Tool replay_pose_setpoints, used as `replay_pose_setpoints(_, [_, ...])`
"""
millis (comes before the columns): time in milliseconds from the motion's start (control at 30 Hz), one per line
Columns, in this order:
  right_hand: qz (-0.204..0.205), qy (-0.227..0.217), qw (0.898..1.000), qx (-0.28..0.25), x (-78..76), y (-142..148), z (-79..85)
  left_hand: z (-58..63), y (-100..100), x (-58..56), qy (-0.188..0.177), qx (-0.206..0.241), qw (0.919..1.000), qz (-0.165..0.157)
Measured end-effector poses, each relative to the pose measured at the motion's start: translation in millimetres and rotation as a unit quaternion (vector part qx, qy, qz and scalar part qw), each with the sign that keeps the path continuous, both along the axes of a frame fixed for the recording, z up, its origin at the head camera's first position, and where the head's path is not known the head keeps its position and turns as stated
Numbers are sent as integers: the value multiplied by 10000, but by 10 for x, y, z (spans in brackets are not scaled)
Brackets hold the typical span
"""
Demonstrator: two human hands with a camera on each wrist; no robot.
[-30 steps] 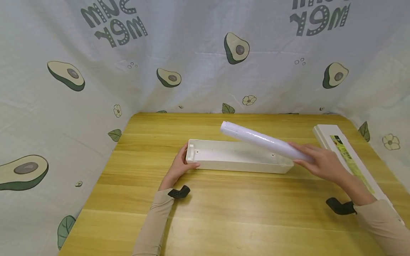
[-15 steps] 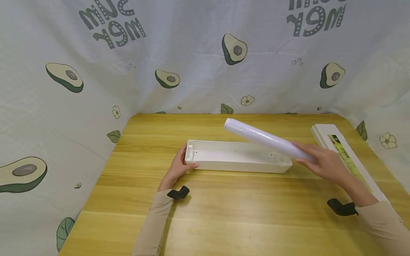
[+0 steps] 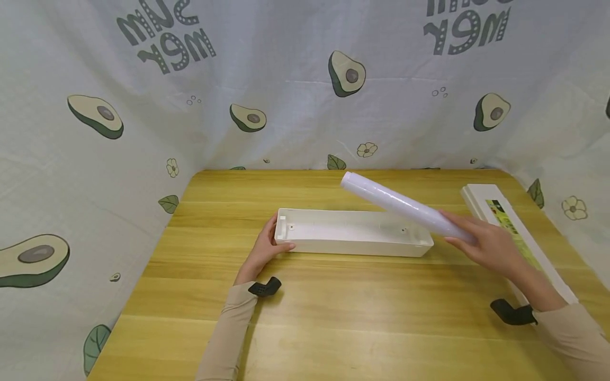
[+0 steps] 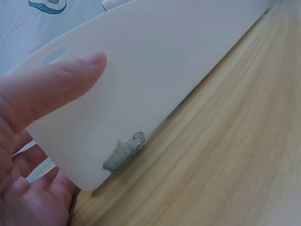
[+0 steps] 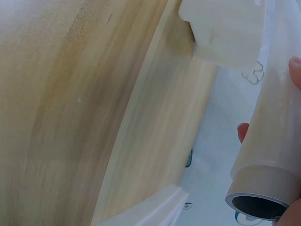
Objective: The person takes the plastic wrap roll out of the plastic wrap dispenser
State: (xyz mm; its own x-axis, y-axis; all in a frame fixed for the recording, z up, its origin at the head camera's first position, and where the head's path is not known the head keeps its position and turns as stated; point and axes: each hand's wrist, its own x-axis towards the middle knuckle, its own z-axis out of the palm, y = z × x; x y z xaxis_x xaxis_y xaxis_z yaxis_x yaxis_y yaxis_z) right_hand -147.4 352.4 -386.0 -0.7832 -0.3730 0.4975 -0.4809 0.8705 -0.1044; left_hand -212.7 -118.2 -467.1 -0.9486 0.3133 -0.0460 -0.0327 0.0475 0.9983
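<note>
My left hand (image 3: 263, 250) grips the left end of a long white open-topped box (image 3: 352, 247), thumb on its front wall and the other fingers behind the end. The box lies on the table with bare inside showing. In the left wrist view the thumb (image 4: 61, 84) lies flat below a slot, and a grey lump (image 4: 124, 151) clings near the bottom edge. My right hand (image 3: 491, 248) holds a roll of cling film (image 3: 395, 202) near its right end, slanted above the box, far end higher. The right wrist view shows the roll's hollow core (image 5: 263, 207).
To the right, partly behind my right forearm, lies a long white lid-like piece (image 3: 528, 237) with a yellow-green label (image 3: 506, 225). A printed cloth (image 3: 295, 90) hangs round the back and sides of the wooden table (image 3: 333, 317).
The roll has shifted a little to the right and up along with my right hand. My left hand keeps its grip, and the box has hardly moved.
</note>
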Motion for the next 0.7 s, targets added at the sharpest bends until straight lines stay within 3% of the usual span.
replay_pose_setpoints(200, [-14,150,9998,-125,5,24,-31,10,-2,-6,-86,12,10000,34])
replay_pose_setpoints(333, [-52,214,9996,-155,30,38,-45,98,0,28,-178,25,9998,-8])
replay_pose_setpoints(500, [-223,102,9994,-224,69,52,-61,236,13,95,-261,-52,9996,-81])
replay_pose_setpoints(700, [-405,-156,9987,-280,123,65,-74,261,27,119,-285,-32,9996,-59])
